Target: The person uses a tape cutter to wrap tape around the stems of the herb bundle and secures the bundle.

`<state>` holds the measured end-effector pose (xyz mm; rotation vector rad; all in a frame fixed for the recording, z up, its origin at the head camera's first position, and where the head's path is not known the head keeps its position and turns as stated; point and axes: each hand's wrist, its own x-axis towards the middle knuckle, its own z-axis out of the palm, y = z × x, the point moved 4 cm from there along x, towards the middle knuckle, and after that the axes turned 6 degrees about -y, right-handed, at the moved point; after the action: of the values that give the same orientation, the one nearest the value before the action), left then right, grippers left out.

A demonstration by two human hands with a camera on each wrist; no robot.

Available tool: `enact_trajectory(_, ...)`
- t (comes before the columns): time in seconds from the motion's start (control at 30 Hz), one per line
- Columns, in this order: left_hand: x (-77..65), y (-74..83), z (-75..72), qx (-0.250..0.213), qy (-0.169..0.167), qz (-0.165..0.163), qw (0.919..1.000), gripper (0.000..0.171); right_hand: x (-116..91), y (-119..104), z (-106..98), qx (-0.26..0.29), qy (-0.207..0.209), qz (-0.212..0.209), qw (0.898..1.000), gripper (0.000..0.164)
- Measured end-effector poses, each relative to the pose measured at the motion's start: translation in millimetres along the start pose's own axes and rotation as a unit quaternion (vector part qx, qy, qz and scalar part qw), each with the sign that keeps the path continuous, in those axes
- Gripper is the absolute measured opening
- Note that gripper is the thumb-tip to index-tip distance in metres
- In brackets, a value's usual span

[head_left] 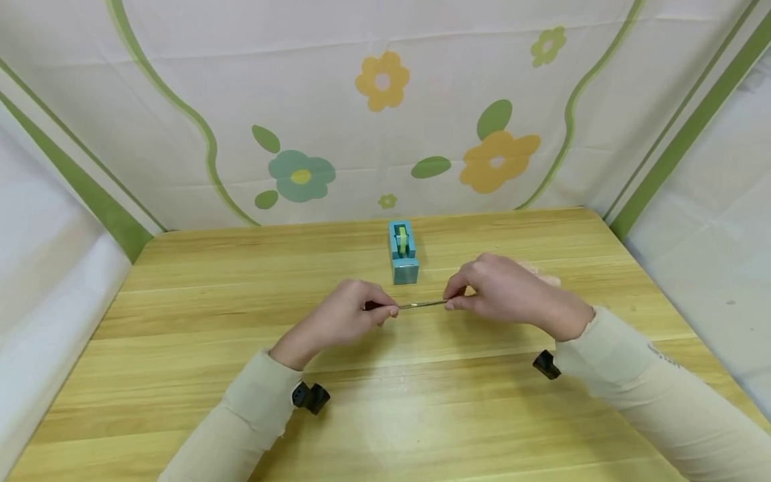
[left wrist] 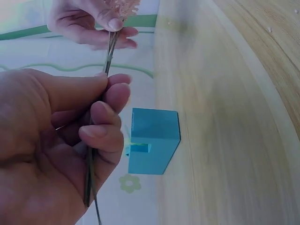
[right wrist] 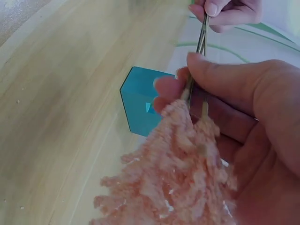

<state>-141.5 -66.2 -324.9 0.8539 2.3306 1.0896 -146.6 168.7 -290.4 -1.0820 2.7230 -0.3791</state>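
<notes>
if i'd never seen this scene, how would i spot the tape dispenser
On the wooden table, look toward the far edge, below the flowered cloth. Just beyond the left hand and right hand stands the tape dispenser, blocky and blue, unlike the thin stems they hold.

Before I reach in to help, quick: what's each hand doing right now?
Left hand: holding the thin green-brown stems.
Right hand: holding, pinching the same stems next to the feathery pink plumes.
</notes>
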Motion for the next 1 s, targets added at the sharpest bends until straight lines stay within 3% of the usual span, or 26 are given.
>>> enact_trajectory(0.17,0.9,-1.7,-1.4,-0.003,0.026,0.000,0.9997,0.017,2,3,1,0.026,-0.012,0.004,1.000,0.008)
enact_trajectory(0.27,2.6,-0.9,-0.7,0.001,0.026,-0.007,0.9997,0.018,3,5,2,0.018,0.009,-0.004,1.000,0.003)
enact_trajectory(0.47,5.1,-3.1,1.2,-0.005,0.007,-0.017,0.9998,0.022,6,2,3,-0.014,0.055,-0.001,0.998,0.023)
enact_trajectory(0.67,3.9,-10.4,-0.5,-0.025,0.033,-0.022,0.9989,0.017,10,7,8,0.042,-0.010,0.023,0.999,0.002)
enact_trajectory(0.73,4.3,-12.1,-0.5,-0.024,0.039,-0.027,0.9986,0.016,10,8,9,0.053,-0.018,0.023,0.998,0.004)
enact_trajectory(1.0,9.7,-10.7,2.2,-0.018,0.027,-0.035,0.9989,0.023,10,10,8,0.015,0.054,0.009,0.998,0.011)
